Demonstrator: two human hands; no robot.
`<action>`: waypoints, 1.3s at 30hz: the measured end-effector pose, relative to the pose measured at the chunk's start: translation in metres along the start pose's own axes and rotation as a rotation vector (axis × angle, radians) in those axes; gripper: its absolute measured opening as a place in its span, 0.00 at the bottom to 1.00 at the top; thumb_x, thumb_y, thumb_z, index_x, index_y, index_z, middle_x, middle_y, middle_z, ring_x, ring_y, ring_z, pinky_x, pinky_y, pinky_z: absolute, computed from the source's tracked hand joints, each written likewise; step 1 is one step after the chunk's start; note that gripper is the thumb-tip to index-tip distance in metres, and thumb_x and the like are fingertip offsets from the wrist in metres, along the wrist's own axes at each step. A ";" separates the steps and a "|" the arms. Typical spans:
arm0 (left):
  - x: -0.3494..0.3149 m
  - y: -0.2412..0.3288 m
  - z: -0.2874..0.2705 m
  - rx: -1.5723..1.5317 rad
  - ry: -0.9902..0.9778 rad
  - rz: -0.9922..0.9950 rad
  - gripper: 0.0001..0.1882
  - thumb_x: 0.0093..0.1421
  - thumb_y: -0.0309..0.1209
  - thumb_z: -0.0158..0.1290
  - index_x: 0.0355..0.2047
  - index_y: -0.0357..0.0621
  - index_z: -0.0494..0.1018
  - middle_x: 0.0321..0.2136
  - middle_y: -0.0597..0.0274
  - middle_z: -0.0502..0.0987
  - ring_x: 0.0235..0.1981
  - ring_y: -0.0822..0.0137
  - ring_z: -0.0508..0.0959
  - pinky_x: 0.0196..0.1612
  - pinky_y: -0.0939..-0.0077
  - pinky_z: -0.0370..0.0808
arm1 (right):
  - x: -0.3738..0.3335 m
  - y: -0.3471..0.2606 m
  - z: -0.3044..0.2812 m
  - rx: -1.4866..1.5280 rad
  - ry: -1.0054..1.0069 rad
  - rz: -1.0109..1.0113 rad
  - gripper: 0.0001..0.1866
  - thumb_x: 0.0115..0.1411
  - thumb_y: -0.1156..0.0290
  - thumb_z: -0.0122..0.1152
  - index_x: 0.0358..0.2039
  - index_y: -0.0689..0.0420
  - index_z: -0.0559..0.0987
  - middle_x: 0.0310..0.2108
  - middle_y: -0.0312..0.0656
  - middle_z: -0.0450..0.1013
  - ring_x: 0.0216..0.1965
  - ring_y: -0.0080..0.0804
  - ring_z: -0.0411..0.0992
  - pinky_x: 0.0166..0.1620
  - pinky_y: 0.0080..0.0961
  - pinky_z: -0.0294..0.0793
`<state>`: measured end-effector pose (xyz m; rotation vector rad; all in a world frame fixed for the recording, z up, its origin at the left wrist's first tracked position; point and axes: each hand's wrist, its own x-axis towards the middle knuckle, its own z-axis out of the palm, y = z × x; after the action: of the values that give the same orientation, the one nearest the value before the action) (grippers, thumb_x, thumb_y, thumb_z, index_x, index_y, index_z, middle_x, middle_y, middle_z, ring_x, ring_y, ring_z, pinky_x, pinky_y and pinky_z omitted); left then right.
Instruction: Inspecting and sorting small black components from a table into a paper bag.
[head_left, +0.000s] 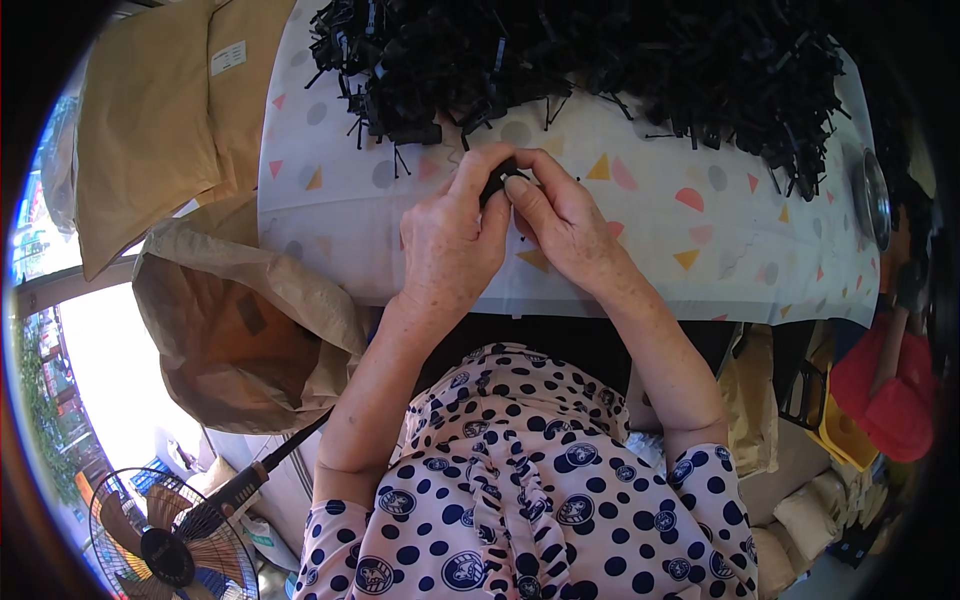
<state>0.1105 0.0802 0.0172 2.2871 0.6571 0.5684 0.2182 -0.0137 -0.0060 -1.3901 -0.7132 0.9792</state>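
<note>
Above the near part of the table, my left hand (448,228) and my right hand (568,215) meet, fingers closed around one small black plastic part (499,180). Both thumbs press against it, and my fingers cover most of its shape. Just beyond my fingertips lies a wide heap of black plastic parts (600,60), many with thin prongs sticking out. The heap rests on a white tablecloth (370,235) printed with coloured shapes. A few tiny dark bits lie on the cloth near my right hand.
An open brown paper bag (240,330) stands left of the table, below a large brown paper sack (150,120). A fan (168,555) is at the lower left. On the right are a round metal dish (877,200) at the table's edge, a yellow crate (843,435) and a person in red (890,390).
</note>
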 end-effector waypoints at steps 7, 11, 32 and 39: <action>-0.002 0.005 -0.027 -1.076 0.013 -0.320 0.11 0.66 0.29 0.45 0.48 0.41 0.67 0.34 0.58 0.76 0.29 0.70 0.78 0.29 0.81 0.73 | -0.007 -0.015 -0.008 0.143 -0.021 0.024 0.09 0.66 0.69 0.51 0.42 0.59 0.72 0.25 0.32 0.69 0.19 0.12 0.61 0.21 0.09 0.59; -0.006 -0.001 -0.029 -1.226 -0.077 -0.391 0.17 0.65 0.30 0.47 0.53 0.40 0.66 0.32 0.61 0.74 0.28 0.71 0.78 0.29 0.84 0.73 | -0.010 -0.016 -0.005 0.287 -0.057 -0.112 0.06 0.64 0.69 0.54 0.38 0.58 0.73 0.25 0.33 0.70 0.16 0.12 0.60 0.19 0.09 0.57; -0.019 0.000 -0.021 -0.659 -0.231 -0.272 0.19 0.58 0.18 0.50 0.49 0.41 0.61 0.28 0.60 0.76 0.28 0.74 0.78 0.29 0.81 0.75 | -0.021 -0.013 0.005 0.045 -0.070 -0.092 0.09 0.65 0.68 0.52 0.35 0.61 0.72 0.21 0.31 0.67 0.22 0.16 0.62 0.25 0.14 0.62; -0.017 0.002 -0.019 -0.657 -0.247 -0.313 0.16 0.58 0.17 0.50 0.45 0.41 0.61 0.27 0.59 0.76 0.28 0.73 0.79 0.30 0.79 0.75 | -0.025 -0.014 0.007 -0.196 -0.071 -0.129 0.08 0.67 0.70 0.46 0.37 0.63 0.70 0.22 0.40 0.70 0.24 0.24 0.68 0.30 0.21 0.68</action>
<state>0.0875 0.0785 0.0279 1.5681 0.5815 0.2839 0.2026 -0.0314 0.0121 -1.4637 -0.9610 0.8783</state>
